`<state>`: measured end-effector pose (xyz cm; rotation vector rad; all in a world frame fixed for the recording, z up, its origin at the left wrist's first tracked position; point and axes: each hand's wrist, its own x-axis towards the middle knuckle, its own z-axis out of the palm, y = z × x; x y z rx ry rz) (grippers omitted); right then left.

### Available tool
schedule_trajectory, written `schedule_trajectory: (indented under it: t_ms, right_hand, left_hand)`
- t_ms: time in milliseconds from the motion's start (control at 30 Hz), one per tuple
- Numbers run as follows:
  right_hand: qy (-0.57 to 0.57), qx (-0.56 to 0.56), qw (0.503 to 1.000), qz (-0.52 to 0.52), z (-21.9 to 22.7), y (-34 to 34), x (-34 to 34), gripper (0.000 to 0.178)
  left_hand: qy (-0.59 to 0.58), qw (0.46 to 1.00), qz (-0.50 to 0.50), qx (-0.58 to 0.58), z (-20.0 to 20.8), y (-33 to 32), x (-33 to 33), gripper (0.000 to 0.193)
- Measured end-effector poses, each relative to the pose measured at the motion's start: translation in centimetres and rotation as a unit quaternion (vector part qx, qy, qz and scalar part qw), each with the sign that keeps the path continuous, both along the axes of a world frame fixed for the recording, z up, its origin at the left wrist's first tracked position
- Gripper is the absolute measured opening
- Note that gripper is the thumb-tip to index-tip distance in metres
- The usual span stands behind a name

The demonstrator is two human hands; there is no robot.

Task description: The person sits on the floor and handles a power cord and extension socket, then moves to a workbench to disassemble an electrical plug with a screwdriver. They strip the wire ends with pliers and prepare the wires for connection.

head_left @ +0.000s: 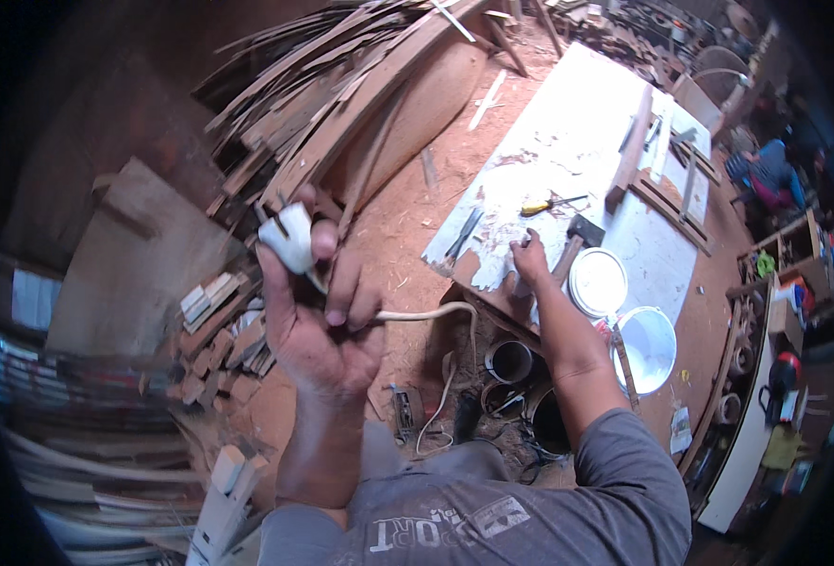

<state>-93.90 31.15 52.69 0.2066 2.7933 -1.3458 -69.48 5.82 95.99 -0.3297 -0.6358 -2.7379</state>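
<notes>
White plug pinched between thumb and fingers of the left hand, well left of the white-topped table, pale cord partly hidden by the fingers and trailing down past some dark tins. White bucket beside the right forearm, insides too washed out to read, next to a round white lid or tub (can't tell which), plus something pale in one tin and another tin half-blocked. Right hand at the table's near edge, fingers curled, honestly can't tell whether around anything.
</notes>
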Motion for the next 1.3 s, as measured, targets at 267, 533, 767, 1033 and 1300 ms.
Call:
schedule_trajectory:
  t_ms: [267,533,767,1033,1300]
  right_hand:
    - [-0.045,0.049,0.997,-0.043,4.6,-3.9,-1.9,0.077]
    - [-0.049,0.179,0.971,-0.153,6.8,-7.1,-6.5,0.052]
    - [0.029,0.225,0.91,-0.347,7.2,-6.6,-1.4,0.037]
    - [-0.141,0.202,0.766,-0.593,10.9,-1.6,4.5,0.037]
    - [-0.239,0.207,0.692,-0.649,12.1,0.9,3.9,0.048]
  left_hand:
    - [-0.419,0.9,-0.112,-0.053,-20.0,-6.7,3.1,0.042]
    - [-0.386,0.842,-0.328,-0.186,-30.5,-16.7,-15.2,0.039]
    - [-0.386,0.76,-0.473,-0.223,-31.3,-27.2,-30.4,0.041]
    - [-0.407,0.849,-0.319,-0.111,-34.8,-36.8,-39.7,0.044]
    - [-0.371,0.852,-0.356,-0.097,-33.8,-36.4,-42.4,0.041]
